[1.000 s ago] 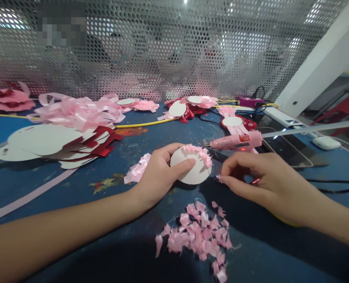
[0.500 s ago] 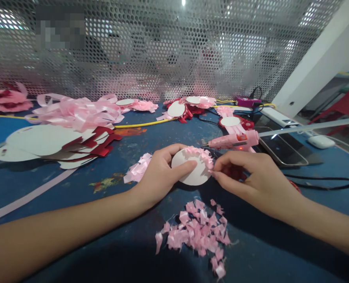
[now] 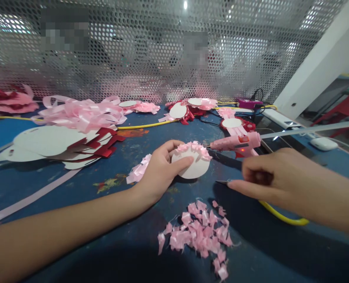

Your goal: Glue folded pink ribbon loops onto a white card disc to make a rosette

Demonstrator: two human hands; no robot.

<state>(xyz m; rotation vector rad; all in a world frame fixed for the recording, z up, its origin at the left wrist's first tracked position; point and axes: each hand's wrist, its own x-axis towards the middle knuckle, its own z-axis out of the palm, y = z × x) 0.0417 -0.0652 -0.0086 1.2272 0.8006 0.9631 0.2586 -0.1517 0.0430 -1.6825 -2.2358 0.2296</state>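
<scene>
White disc (image 3: 196, 169) over mid-table (image 3: 164, 133), pinched by my left hand (image 3: 163, 165), pink frill (image 3: 193, 147) along its far edge! My right hand (image 3: 280, 181), at the disc's right edge a moment ago, has swung right, curled and blurred; whether it grips anything, I can't tell. So only the left holds the disc now, near edge bare, pink scraps (image 3: 202, 235) lying nearer.

The white, round card disc (image 3: 189, 168) hides fingertips of my left hand (image 3: 165, 169). My right hand (image 3: 276, 177), blurred, covers part of the yellow, curved band (image 3: 283, 215); whether it grips anything is unclear. The translucent, rod-shaped glue stick (image 3: 313, 129) is cut off by the right edge.
</scene>
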